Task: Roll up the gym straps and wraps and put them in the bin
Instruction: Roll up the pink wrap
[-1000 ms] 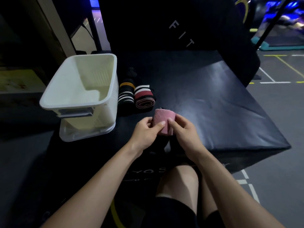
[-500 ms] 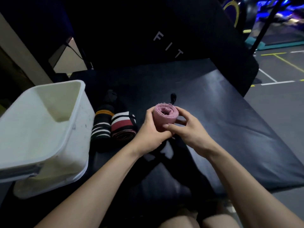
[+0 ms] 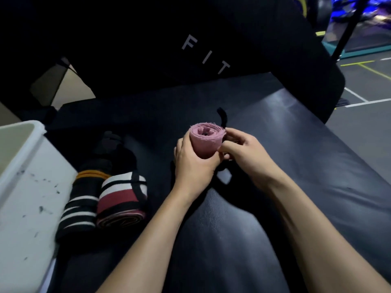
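A rolled pink wrap (image 3: pixel 206 140) stands on end above the black mat, its spiral top facing me. My left hand (image 3: pixel 192 166) grips it from the left and below. My right hand (image 3: pixel 243 153) pinches its right side with thumb and fingers. A black strap end (image 3: pixel 222 116) sticks up behind the roll. Two rolled wraps lie to the left: one red, white and black (image 3: pixel 122 197), one black with white and orange stripes (image 3: pixel 82 206). The white bin (image 3: pixel 23 187) stands at the far left, only partly in view.
A black padded mat (image 3: pixel 317 176) carries everything, with an upright black pad marked FIT (image 3: pixel 205 56) behind it. Grey gym floor with painted lines (image 3: pixel 364 98) lies to the right. A dark wrap (image 3: pixel 112 144) lies behind the two rolls.
The view has shifted closer and to the right, so the bin slid to the left edge. Both hands lifted the pink roll up and tipped its end toward me.
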